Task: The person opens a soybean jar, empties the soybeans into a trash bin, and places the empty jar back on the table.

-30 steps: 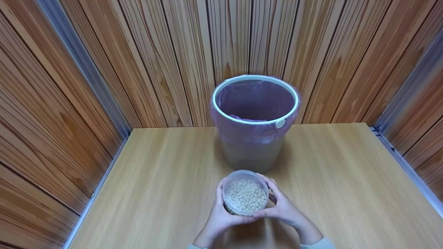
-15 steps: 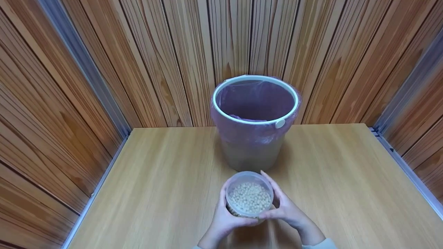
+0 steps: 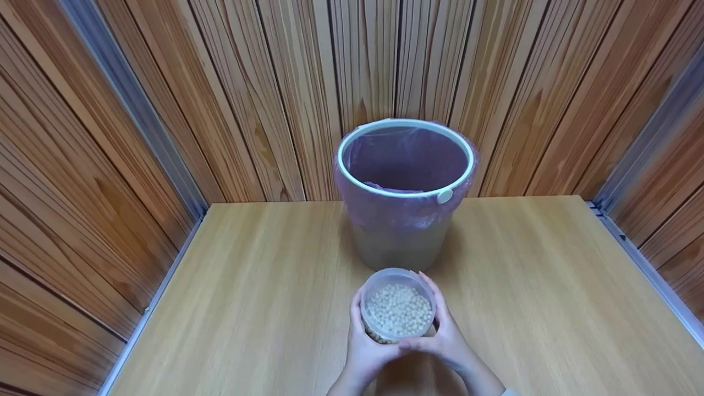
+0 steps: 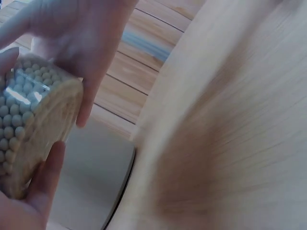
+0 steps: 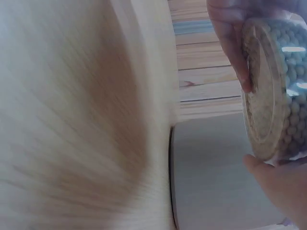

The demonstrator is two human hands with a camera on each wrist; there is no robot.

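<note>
Left hand [image 3: 366,344] and right hand [image 3: 448,338], fingers curled round the clear tub of pale beads [image 3: 398,312], have carried it slightly forward; right fingers have closed in on its wall. Tub sits above the table [image 3: 247,286], just short of the lined bin [image 3: 406,192], so likely nearing a tip.

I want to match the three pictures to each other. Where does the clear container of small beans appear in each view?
Head view: the container of beans is at bottom centre, held between both hands, in front of the bin.
Left wrist view: the container is at the left edge, its underside toward the camera.
Right wrist view: the container is at the upper right edge, its underside toward the camera.
Shared landmark: the bin's pale wall, behind the container.
</note>
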